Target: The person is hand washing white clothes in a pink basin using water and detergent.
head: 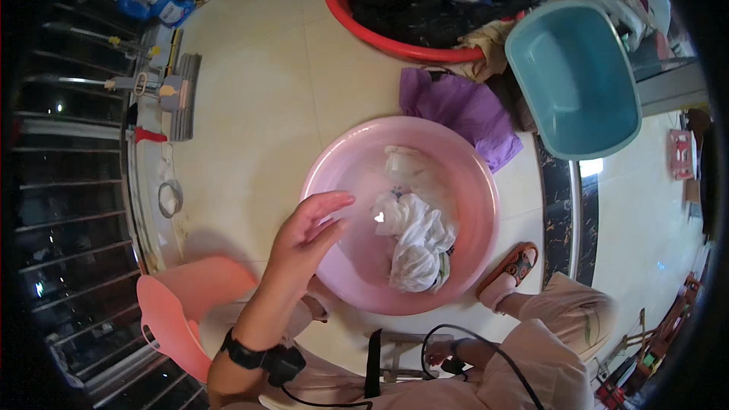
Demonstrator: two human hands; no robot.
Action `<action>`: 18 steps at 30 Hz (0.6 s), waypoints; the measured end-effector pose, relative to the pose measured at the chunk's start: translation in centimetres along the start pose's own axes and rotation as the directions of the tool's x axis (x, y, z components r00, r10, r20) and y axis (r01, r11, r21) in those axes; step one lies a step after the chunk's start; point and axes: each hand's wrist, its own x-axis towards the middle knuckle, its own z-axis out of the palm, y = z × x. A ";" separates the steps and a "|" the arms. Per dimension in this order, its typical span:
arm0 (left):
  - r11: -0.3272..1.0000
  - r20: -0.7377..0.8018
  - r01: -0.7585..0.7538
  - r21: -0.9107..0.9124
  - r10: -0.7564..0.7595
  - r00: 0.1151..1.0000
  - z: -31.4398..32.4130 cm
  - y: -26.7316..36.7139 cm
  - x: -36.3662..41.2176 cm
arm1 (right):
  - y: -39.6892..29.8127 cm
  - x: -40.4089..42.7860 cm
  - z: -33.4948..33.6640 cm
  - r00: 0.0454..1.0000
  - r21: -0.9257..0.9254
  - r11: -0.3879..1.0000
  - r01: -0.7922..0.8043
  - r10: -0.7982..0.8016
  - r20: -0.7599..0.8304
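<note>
My left hand point(310, 225) hovers over the left rim of a round pink plastic basin point(488, 193), thumb and fingers apart and nothing between them. Inside the basin, a bunched wet white cloth point(418, 245) lies right of centre in shallow water. A paler piece of fabric point(413, 165) spreads under the water above it. My right hand point(438, 353) is low down, close to a small stool point(394, 356) between my legs. Its fingers are partly hidden, and whether they grip the stool cannot be made out.
A coral bucket point(191, 290) stands left of my leg. Beyond the basin lie a purple cloth point(455, 102) and a red tub point(393, 48) heaped with dark fabric. A teal basin point(575, 74) is at right. Flat mops point(187, 97) lean by the barred railing point(74, 185).
</note>
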 end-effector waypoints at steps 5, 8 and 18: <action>0.998 -0.010 0.053 -0.036 -0.053 0.999 -0.2 -0.3 -0.1 | 0.7 0.8 -0.7 1.000 0.019 1.000 -0.003 0.002 0.014; 0.999 -0.047 0.036 0.016 -0.035 0.998 0.5 -0.2 0.6 | 1.1 0.8 -0.8 1.000 0.035 0.999 -0.013 0.012 0.024; 0.994 -0.008 0.106 -0.009 -0.106 0.994 -0.7 -3.0 5.1 | -0.4 -0.8 -1.2 0.998 0.031 0.999 -0.030 0.029 0.056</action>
